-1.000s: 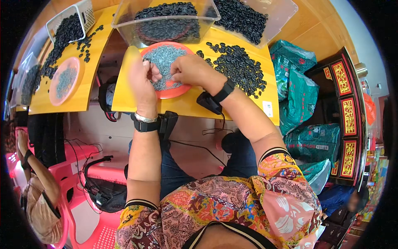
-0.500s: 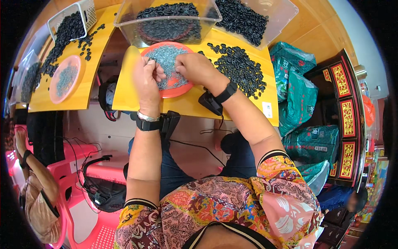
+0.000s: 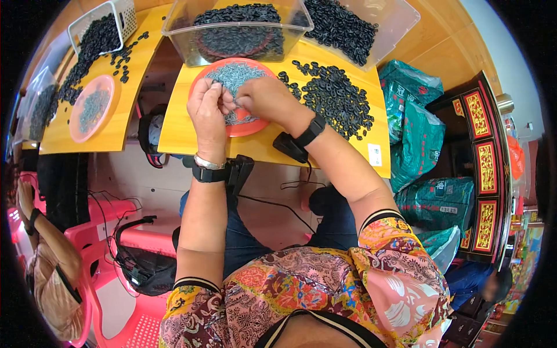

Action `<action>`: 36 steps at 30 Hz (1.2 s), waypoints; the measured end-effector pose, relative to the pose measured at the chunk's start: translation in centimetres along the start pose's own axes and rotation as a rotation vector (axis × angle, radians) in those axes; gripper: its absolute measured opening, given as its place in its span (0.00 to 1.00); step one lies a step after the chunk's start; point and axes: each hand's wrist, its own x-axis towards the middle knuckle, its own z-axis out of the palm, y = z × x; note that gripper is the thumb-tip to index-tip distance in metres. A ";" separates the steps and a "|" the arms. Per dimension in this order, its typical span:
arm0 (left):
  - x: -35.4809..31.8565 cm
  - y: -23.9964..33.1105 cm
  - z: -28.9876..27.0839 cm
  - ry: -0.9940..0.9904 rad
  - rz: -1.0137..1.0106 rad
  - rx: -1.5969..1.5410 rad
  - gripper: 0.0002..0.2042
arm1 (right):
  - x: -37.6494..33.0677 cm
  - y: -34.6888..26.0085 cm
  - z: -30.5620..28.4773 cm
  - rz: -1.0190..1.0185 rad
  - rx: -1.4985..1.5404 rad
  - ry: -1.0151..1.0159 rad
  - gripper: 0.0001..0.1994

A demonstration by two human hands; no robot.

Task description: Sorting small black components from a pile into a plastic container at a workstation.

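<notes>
Over a round red plate (image 3: pixel 246 131) heaped with small grey screws (image 3: pixel 237 74), my two hands are close together. My left hand (image 3: pixel 208 110) is closed in a pinch, with a tiny dark spot showing at the thumb and forefinger; what it holds is too small to name. My right hand (image 3: pixel 268 101) is also closed, its fingertips pointing down and left toward the left hand's fingers. Whatever lies between those fingertips is hidden. Small black oval parts (image 3: pixel 336 98) with holes lie loose on the yellow table (image 3: pixel 174 130), to the right of the plate.
Behind the plate stands a clear plastic bin (image 3: pixel 238 46) of black parts, with another clear bin (image 3: pixel 394 29) to its right. A second yellow table (image 3: pixel 110 139) on the left bears a pink plate (image 3: pixel 109 119) and a white basket (image 3: pixel 129 23). Green sacks (image 3: pixel 438 200) stand right.
My right hand has shifted slightly left and down, nearer to my left hand. The left hand's fingers have turned inward toward it.
</notes>
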 end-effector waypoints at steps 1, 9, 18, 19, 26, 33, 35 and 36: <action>0.0 0.1 -0.1 -0.002 0.000 0.013 0.07 | 0.1 -0.1 -0.6 0.063 0.069 -0.006 0.06; -0.3 0.2 0.5 -0.004 -0.006 0.017 0.08 | -1.0 0.8 -1.9 0.253 0.724 0.175 0.06; -2.9 -0.1 3.4 -0.134 -0.084 0.063 0.06 | -6.6 -0.4 -6.0 0.460 1.135 0.247 0.08; -3.3 -0.3 3.9 -0.170 -0.093 0.057 0.05 | -7.1 -0.3 -6.1 0.474 1.207 0.273 0.08; -4.8 -1.4 5.2 -0.292 -0.137 0.149 0.05 | -8.1 0.6 -6.4 0.399 1.222 0.299 0.08; -5.6 -1.3 5.5 -0.323 -0.143 0.187 0.06 | -8.6 0.9 -5.2 0.277 1.229 0.313 0.07; -5.7 -1.5 5.6 -0.326 -0.150 0.184 0.06 | -8.7 1.0 -4.9 0.278 1.223 0.303 0.07; -5.8 -1.5 5.6 -0.324 -0.152 0.174 0.06 | -8.7 1.0 -4.9 0.276 1.211 0.287 0.07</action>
